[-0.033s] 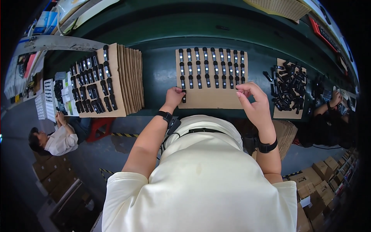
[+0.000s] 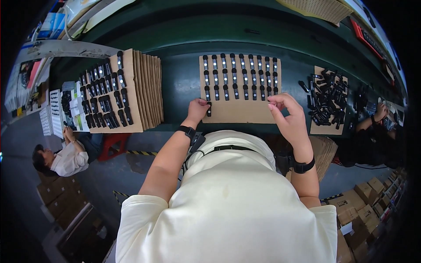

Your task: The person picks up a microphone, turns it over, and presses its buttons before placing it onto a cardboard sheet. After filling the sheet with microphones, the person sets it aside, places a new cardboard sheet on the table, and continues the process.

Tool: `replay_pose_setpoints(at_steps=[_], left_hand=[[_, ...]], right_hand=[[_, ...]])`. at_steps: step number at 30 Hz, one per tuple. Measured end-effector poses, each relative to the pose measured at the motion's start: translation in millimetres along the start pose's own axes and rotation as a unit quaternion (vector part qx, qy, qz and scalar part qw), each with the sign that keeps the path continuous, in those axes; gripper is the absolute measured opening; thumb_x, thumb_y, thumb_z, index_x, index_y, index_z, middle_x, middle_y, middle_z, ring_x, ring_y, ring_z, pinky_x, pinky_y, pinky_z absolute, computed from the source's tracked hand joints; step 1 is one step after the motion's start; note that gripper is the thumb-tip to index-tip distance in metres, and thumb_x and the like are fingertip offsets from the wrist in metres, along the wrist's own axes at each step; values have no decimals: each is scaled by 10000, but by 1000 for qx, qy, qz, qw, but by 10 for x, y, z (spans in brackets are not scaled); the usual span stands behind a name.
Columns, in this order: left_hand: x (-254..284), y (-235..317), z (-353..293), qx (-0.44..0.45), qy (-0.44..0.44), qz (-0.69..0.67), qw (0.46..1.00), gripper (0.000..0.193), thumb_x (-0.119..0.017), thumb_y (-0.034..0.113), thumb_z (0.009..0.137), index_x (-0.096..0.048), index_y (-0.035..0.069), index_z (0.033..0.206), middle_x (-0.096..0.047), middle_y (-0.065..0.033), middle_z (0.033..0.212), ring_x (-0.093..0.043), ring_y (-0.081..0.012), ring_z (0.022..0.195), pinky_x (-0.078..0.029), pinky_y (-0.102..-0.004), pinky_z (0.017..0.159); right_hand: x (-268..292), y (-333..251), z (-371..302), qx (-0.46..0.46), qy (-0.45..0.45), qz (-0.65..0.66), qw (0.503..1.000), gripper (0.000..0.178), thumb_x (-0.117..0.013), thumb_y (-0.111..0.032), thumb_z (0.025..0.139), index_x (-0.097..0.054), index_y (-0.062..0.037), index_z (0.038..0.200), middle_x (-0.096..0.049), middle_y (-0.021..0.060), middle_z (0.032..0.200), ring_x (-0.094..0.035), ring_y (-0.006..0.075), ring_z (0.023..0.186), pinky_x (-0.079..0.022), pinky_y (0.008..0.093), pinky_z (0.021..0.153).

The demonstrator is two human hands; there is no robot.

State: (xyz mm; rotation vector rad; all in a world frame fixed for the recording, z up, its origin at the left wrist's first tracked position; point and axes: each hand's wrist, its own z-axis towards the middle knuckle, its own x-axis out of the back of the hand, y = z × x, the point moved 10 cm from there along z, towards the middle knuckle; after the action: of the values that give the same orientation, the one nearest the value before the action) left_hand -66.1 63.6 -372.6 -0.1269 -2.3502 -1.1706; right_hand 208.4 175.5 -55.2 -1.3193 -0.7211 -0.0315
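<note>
On the green tabletop (image 2: 180,81), straight ahead of the person, lies a cardboard sheet (image 2: 241,115) bearing three tidy rows of small black devices (image 2: 235,92), each with a rounded dark top and many with a pale round spot. A lone black device (image 2: 209,110) sits below the left end of the third row, near the sheet's left edge. The left hand (image 2: 197,110) is at that lone device, thumb and forefinger bent close together by its upper part; whether they are clamped on it, I cannot tell. The right hand (image 2: 290,117) is over the sheet's right edge, its thumb and forefinger tips near each other just below the right end of the third row; I cannot tell whether they meet or touch anything. To the right, a jumbled heap of black devices (image 2: 326,97) lies on another piece of cardboard (image 2: 322,130). To the left stands a stack of cardboard sheets (image 2: 151,94), with more black devices (image 2: 124,95) in rows on top. Farther left, a person in a white top (image 2: 70,163) sits near a red stool (image 2: 113,147)
</note>
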Motion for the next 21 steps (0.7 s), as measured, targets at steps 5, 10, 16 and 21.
replay_pose_setpoints(at_steps=[5, 10, 16, 21], left_hand=[[34, -10, -8, 13, 7, 2, 1000, 254, -791, 96, 737, -662, -24, 921, -698, -114, 835, -671, -207, 764, -540, -311, 726], [62, -21, -16, 16, 9, -1, 1000, 276, -797, 122, 727, -658, -22, 917, -699, -126, 837, -680, -229, 775, -544, -321, 738], [159, 25, 3, 9, 30, 23, 999, 264, -780, 140, 756, -660, -18, 929, -692, -113, 817, -667, -209, 758, -538, -311, 724], [447, 278, 192, -35, 63, 29, 997, 221, -750, 140, 783, -652, -9, 912, -683, -103, 783, -659, -206, 726, -531, -308, 703]], right_hand=[[-18, 19, 8, -1, -5, -10, 1000, 155, -675, -2, 828, -661, -28, 979, -632, 62, 829, -552, 162, 713, -468, 268, 660], [-48, 44, 26, -6, -14, -7, 1000, 138, -657, 1, 850, -644, 4, 986, -607, 55, 835, -523, 134, 722, -445, 242, 688], [-49, 144, 94, -14, -14, -6, 1000, 129, -652, -11, 861, -643, 6, 989, -611, 56, 838, -523, 128, 717, -446, 242, 683], [74, 504, 196, -49, -6, -15, 999, 128, -646, -42, 882, -645, 2, 1003, -619, 49, 844, -529, 120, 716, -451, 239, 678]])
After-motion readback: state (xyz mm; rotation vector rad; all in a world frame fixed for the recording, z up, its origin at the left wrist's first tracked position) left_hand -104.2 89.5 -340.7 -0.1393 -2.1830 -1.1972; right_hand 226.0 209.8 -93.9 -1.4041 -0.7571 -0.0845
